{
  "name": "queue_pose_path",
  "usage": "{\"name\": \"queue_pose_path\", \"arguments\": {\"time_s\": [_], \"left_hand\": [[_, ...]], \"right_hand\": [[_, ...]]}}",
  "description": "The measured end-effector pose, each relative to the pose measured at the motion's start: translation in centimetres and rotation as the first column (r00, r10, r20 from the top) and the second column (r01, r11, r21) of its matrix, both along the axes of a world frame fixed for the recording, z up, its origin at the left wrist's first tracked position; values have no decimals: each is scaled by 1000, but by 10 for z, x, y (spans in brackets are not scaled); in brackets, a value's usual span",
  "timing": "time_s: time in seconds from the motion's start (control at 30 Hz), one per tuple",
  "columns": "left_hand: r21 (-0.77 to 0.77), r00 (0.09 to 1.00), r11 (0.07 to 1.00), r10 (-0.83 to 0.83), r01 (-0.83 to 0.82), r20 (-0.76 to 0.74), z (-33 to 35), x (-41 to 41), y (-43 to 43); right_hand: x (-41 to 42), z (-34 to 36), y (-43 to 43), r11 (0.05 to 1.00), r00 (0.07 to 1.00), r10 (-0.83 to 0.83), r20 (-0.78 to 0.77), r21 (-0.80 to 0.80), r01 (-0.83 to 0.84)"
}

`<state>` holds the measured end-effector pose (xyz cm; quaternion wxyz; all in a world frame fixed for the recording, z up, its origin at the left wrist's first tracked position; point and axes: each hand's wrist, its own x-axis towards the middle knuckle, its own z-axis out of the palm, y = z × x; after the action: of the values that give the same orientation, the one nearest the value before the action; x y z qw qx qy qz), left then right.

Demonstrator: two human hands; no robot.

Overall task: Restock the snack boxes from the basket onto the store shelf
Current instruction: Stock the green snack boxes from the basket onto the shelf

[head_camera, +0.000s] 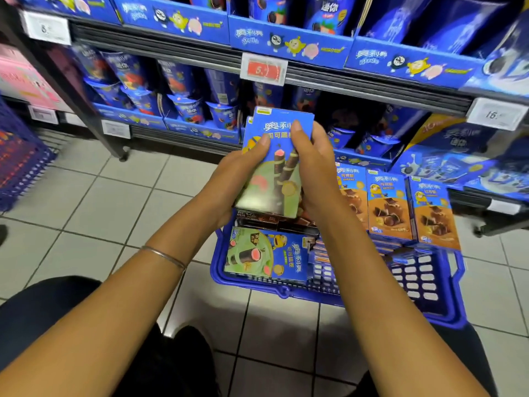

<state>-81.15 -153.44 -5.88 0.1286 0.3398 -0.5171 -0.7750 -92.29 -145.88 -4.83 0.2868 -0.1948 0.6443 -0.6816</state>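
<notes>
- Dark trousers (43, 305) fill the bottom corners, over a white tiled floor (114, 196).
- Both bare forearms reach forward; a thin bracelet (164, 256) circles the left wrist.
- A blue plastic basket (418, 282) sits on the floor under the arms. A green-and-blue snack box (266, 259) lies flat at its near left end, with more boxes packed beside and behind it.
- Above the basket, the left hand (237, 170) and right hand (312, 173) are close together, both clamped on a small stack of snack boxes (274, 156). Each hand grips one long side and lays its thumb across the top box's front. The stack is in the air, tilted up toward the shelf and touching neither basket nor shelf.
- Just right of the hands, three orange-and-blue boxes (389, 207) stand upright in a row; what they stand on I cannot tell.
- Beyond, the store shelf (171, 47) holds blue snack cups (189, 107) on a lower level and blue display cartons higher up.
- A red price tag (263, 70) hangs on the shelf rail above the held stack.
</notes>
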Motion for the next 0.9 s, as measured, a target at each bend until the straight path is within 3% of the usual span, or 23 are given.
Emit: {"name": "queue_pose_path", "arguments": {"time_s": [0.1, 0.23, 0.3, 0.4, 0.47, 0.57, 0.63, 0.77, 0.9], "left_hand": [[42, 999, 999, -10, 12, -46, -1, 3, 4], [40, 999, 999, 28, -26, -36, 3, 12, 0], [29, 997, 997, 77, -76, -22, 6, 17, -2], [17, 993, 993, 115, -115, -8, 7, 21, -5], [16, 991, 991, 136, -136, -1, 7, 23, -7], [44, 989, 988, 146, -147, 25, 6, 24, -8], [57, 990, 989, 134, -135, 36, 5, 24, -7], [38, 989, 989, 142, -143, 39, 6, 23, -8], [-4, 984, 986, 165, -165, 66, 6, 24, -11]], "right_hand": [[5, -3, -2, 998, 999, 4, -54, 65, 0], [-3, -12, 10, 995, 995, 21, 96, 100, -30], [-2, -23, 30, 972, 999, 46, -27, 232, -38], [8, -56, 66, 914, 939, 252, -234, 377, -152], [18, -73, 82, 803, 835, 459, -302, 543, -245], [27, -88, 96, 504, 576, 753, -320, 843, -190], [29, -91, 101, 397, 591, 777, -216, 897, -194], [31, -93, 107, 420, 662, 717, -219, 894, -159], [27, -88, 114, 577, 707, 629, -325, 804, -144]]}}
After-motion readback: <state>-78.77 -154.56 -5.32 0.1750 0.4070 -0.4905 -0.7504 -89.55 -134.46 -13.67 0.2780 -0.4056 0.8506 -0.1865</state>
